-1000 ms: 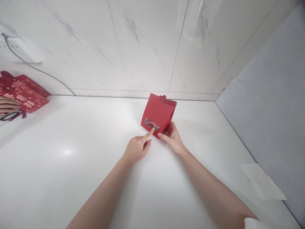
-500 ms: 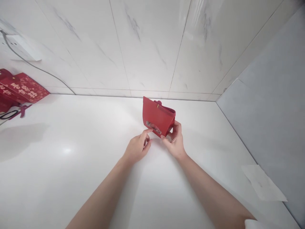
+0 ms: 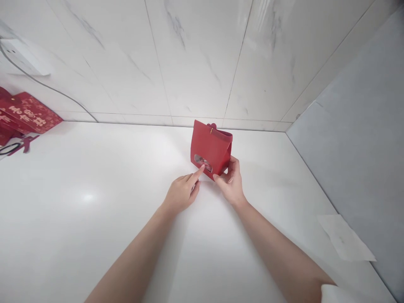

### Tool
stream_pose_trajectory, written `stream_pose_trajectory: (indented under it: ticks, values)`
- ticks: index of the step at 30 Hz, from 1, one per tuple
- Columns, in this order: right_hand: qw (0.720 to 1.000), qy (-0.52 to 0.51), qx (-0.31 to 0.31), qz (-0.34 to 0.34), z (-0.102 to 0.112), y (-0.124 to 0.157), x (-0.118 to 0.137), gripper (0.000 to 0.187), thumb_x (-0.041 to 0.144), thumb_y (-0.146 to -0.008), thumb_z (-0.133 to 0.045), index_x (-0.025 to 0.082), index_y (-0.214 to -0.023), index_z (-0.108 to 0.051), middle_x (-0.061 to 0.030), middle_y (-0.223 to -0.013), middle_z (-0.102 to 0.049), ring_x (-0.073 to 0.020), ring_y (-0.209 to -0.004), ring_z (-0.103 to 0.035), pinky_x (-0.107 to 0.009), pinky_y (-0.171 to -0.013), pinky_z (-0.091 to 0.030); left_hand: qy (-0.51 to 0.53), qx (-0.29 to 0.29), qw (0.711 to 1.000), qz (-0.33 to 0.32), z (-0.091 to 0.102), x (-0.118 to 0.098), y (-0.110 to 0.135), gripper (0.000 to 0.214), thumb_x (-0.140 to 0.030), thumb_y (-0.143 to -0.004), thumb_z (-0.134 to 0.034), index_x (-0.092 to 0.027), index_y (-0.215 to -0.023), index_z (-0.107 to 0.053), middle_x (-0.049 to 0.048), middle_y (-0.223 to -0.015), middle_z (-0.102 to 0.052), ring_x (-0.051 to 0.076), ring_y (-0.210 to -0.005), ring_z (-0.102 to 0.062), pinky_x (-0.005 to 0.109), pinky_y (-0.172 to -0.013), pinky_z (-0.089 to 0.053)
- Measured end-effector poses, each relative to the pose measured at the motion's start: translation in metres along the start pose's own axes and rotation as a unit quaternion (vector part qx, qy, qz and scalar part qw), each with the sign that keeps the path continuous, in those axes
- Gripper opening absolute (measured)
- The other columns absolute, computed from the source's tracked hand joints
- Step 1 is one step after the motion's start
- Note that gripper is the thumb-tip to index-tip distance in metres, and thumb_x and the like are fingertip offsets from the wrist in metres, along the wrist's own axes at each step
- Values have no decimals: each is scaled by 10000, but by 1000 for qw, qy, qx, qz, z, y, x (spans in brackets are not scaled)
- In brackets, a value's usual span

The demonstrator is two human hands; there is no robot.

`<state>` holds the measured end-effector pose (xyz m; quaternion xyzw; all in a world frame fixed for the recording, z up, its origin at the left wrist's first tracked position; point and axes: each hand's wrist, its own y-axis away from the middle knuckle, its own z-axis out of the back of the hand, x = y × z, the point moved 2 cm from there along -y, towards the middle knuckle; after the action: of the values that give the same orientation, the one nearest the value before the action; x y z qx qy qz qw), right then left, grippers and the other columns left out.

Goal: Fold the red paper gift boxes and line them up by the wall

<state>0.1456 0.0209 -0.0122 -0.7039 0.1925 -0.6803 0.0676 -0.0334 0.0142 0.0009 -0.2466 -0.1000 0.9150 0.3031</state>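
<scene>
A red gift box (image 3: pixel 211 145) with a folded top, a ribbon handle and a small gold clasp stands near the wall, turned at an angle. Low on its front is a clear oval window (image 3: pixel 203 162) with something dark and reddish behind it that I cannot make out. My right hand (image 3: pixel 232 185) grips the lower right corner, thumb on the front and fingers round the side. My left hand (image 3: pixel 183 191) holds nothing; its index finger is stretched out with the tip at the window, while the other fingers are curled loosely.
Red printed bags with gold characters (image 3: pixel 30 113) stand at the far left, near scissors (image 3: pixel 11 148) and a dark red ribbon (image 3: pixel 27 145). A grey cable (image 3: pixel 63 93) hangs from a wall socket (image 3: pixel 27 59). A pale sheet (image 3: pixel 347 240) lies at the right by a grey panel.
The gift box has tipped more upright, its top rising and its window showing more fully. My left index finger has straightened and moved slightly right and up onto the window. My right hand keeps its grip.
</scene>
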Motion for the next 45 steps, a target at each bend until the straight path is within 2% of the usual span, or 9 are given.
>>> stream_pose_trajectory:
  ticks: [11, 21, 23, 28, 31, 35, 38, 42, 45]
  values:
    - [999, 40, 2, 14, 0, 1, 2, 592, 200, -731, -671, 258, -1252, -396, -98, -1249, -490, -230, -1103, -548, -405, -860, -573, -6, 38, 999, -11, -2, 1, -1, 568, -211, -969, -348, -283, -1519, -223, 24, -876, -583, 164, -754, -578, 305, -723, -492]
    - [999, 26, -17, -15, 1, -1, -1, 552, 271, -755, -668, 254, -1240, -406, -96, -1226, -513, -224, -1066, -565, -396, -848, -559, 26, 53, 998, -21, 2, -4, -2, 504, -203, -967, -368, -352, -1449, -370, 32, -955, -565, 153, -832, -589, 292, -777, -492]
    - [999, 0, -29, -40, 5, -4, -6, 534, 315, -757, -662, 258, -1227, -415, -98, -1243, -525, -233, -1094, -563, -406, -862, -544, 69, 23, 997, -7, 4, -5, -2, 447, -223, -953, -425, -342, -1384, -444, 49, -1099, -564, 165, -957, -595, 303, -833, -497]
    - [969, -171, -5, -176, 12, -13, -23, 368, 375, -786, -551, 274, -1131, -469, -68, -1180, -598, -258, -1003, -635, -447, -770, -564, 194, -191, 951, 147, 10, 9, -1, 517, -332, -890, -584, -270, -1357, -372, 112, -1367, -444, 216, -1185, -538, 369, -935, -495]
    - [963, -193, 9, -189, 12, -14, -26, 341, 388, -797, -542, 279, -1114, -478, -55, -1197, -602, -253, -1008, -644, -462, -795, -567, 250, -181, 930, 199, 8, 15, 0, 496, -389, -924, -536, -293, -1377, -357, 100, -1452, -405, 227, -1283, -488, 437, -1056, -420]
    - [979, -134, 11, -151, 6, -11, -23, 489, 382, -762, -666, 279, -1185, -443, -86, -1309, -554, -265, -1180, -577, -465, -880, -549, 253, -171, 929, 209, 8, 17, -1, 562, -439, -939, -496, -298, -1445, -297, 109, -1514, -348, 245, -1349, -430, 474, -1116, -350]
    - [993, -60, 43, -95, -3, -6, -15, 548, 403, -772, -701, 251, -1230, -440, -120, -1348, -540, -255, -1252, -532, -455, -974, -507, 200, -123, 952, 197, 4, 18, -3, 767, -508, -880, -565, -280, -1510, -193, 137, -1557, -273, 297, -1424, -317, 506, -1124, -332]
    - [986, 44, 145, -66, -10, 0, -7, 595, 403, -815, -676, 249, -1338, -436, -105, -1340, -573, -251, -1201, -580, -458, -1015, -483, 132, -88, 973, 167, -1, 19, -3, 1002, -569, -765, -675, -234, -1533, -125, 166, -1583, -207, 339, -1467, -200, 548, -1169, -243]
    - [965, 128, 227, -22, -12, 3, -3, 513, 365, -868, -602, 291, -1361, -480, -62, -1375, -569, -254, -1247, -552, -472, -1057, -439, 136, -146, 967, 157, 4, 16, -1, 1017, -560, -758, -684, -227, -1528, -109, 173, -1579, -208, 331, -1463, -222, 520, -1155, -290]
